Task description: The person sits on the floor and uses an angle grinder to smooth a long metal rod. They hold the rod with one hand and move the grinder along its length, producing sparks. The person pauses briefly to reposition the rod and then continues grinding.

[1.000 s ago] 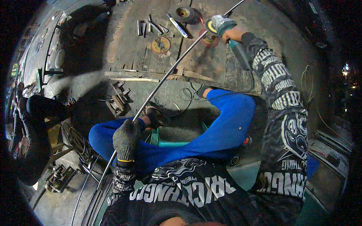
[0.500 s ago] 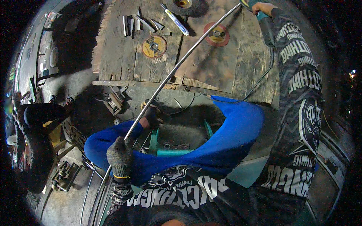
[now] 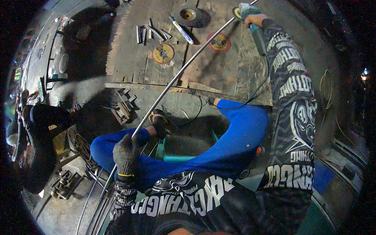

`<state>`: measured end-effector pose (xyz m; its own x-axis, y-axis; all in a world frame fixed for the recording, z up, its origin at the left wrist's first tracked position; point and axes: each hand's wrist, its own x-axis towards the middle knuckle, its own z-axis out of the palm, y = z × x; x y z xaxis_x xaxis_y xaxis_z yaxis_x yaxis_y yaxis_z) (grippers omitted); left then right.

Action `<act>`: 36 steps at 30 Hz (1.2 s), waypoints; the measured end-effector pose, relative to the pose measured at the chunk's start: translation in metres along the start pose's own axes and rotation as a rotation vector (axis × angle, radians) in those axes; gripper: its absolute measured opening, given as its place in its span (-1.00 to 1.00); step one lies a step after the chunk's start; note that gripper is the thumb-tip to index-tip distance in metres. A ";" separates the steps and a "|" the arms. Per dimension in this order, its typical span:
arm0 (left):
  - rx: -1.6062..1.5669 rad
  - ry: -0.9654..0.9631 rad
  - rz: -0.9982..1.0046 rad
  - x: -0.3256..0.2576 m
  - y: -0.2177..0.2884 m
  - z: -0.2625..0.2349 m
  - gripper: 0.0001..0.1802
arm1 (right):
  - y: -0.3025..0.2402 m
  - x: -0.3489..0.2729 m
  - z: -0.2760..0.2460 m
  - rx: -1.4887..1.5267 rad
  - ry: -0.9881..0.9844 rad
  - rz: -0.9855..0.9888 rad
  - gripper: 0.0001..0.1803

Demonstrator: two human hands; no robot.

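A long thin metal rod (image 3: 178, 74) slants across the view, over the wooden board. My left hand (image 3: 126, 154), in a grey knit glove, is closed around its nearer part, above my left thigh. My bare right hand (image 3: 255, 19) reaches to the far right and grips a teal angle grinder (image 3: 257, 38). The grinder's disc (image 3: 237, 13) is at the rod near its far end; whether they touch I cannot tell. Below the rod's line on the board lies a red-rimmed yellow disc (image 3: 163, 53), and a red disc (image 3: 219, 41) lies nearer the grinder.
On the wooden board (image 3: 129, 66) are several short metal pieces (image 3: 155, 33), a white-and-blue marker (image 3: 181, 29) and a dark wheel (image 3: 192, 17). The grinder's cord (image 3: 260, 92) runs down over the board. A metal clamp-like fixture (image 3: 123, 107) sits nearby. Another person (image 3: 35, 137) is at left.
My right hand and the grinder have moved left along the rod, whose far end now shows beyond the disc. The view has shifted slightly; my left hand keeps its hold.
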<state>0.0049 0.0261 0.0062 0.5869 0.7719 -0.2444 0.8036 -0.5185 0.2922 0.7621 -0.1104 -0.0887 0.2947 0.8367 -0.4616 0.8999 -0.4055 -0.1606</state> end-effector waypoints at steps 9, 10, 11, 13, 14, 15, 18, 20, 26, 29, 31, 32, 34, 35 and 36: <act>-0.005 -0.008 0.005 -0.008 0.016 -0.004 -0.48 | -0.188 -0.087 -0.015 -0.058 0.012 0.321 -0.63; 0.006 -0.034 0.002 -0.004 0.019 -0.003 -0.46 | -0.199 -0.089 -0.014 0.013 0.097 0.338 -0.58; 0.023 -0.065 -0.014 -0.003 0.020 -0.003 -0.45 | -0.213 -0.088 -0.011 -0.002 0.057 0.353 -0.56; 0.038 -0.097 -0.002 -0.006 0.016 -0.002 -0.44 | -0.237 -0.100 0.004 0.168 0.101 0.422 -0.55; 0.038 -0.099 0.025 -0.005 0.014 -0.001 -0.44 | -0.246 -0.104 0.008 0.146 0.169 0.407 -0.57; 0.037 -0.100 0.052 -0.005 0.011 0.001 -0.44 | -0.258 -0.105 0.014 0.100 0.225 0.419 -0.60; -0.106 -0.089 0.058 -0.002 0.002 0.008 -0.39 | -0.285 -0.113 0.022 0.267 0.282 0.334 -0.64; 0.005 -0.059 0.191 0.005 -0.002 0.013 -0.38 | -0.305 -0.113 0.027 0.158 0.261 0.285 -0.62; 0.062 -0.058 0.248 0.027 -0.011 0.030 -0.38 | -0.365 -0.125 0.024 0.179 0.194 0.304 -0.38; 0.067 -0.047 0.287 0.033 -0.018 0.038 -0.40 | -0.397 -0.145 0.026 0.189 0.231 0.337 -0.38; 0.056 -0.036 0.323 0.034 -0.022 0.044 -0.41 | -0.417 -0.154 0.029 0.229 0.254 0.343 -0.36; 0.048 -0.030 0.338 0.033 -0.023 0.046 -0.42 | -0.426 -0.155 0.029 0.235 0.257 0.363 -0.35; 0.051 -0.032 0.353 0.032 -0.022 0.047 -0.50 | -0.441 -0.157 0.029 0.225 0.200 0.312 -0.29; 0.064 -0.039 0.356 0.031 -0.021 0.047 -0.57 | -0.448 -0.157 0.029 0.167 0.204 0.295 -0.25; 0.099 -0.056 0.354 0.030 -0.018 0.045 -0.72 | -0.454 -0.158 0.028 0.116 0.190 0.268 -0.22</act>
<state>0.0123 0.0421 -0.0484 0.8327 0.5181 -0.1955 0.5536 -0.7850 0.2781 0.2975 -0.0688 0.0323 0.5805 0.7438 -0.3315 0.7428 -0.6505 -0.1588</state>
